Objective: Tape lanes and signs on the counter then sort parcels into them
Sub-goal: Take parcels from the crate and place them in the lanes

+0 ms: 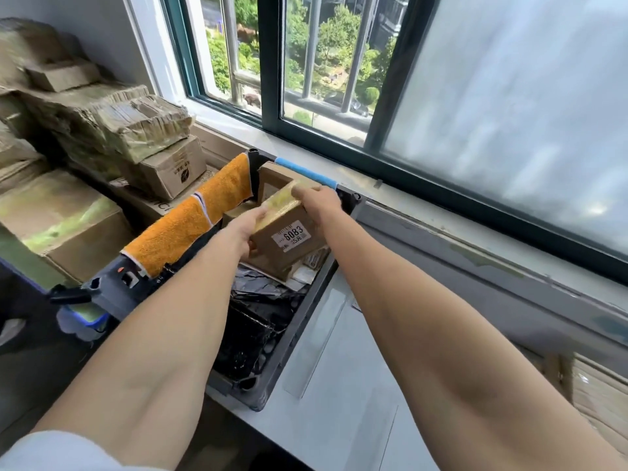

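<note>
A brown cardboard parcel (285,232) with a white label reading 6083 is tilted above the far end of a dark plastic crate (299,321). My left hand (246,226) grips its near left side and my right hand (317,198) holds its far top edge. Inside the crate lie black plastic mailer bags (258,311), another brown box (273,180) standing at the far end, and some small light packets (306,270). The grey counter (343,396) to the right of the crate carries strips of clear tape (317,338).
An orange towel (190,219) hangs over the crate's left rim. Stacks of cardboard boxes (78,158) fill the left. A window sill and sliding window (441,205) run along the back. More boxes (598,396) sit at the lower right.
</note>
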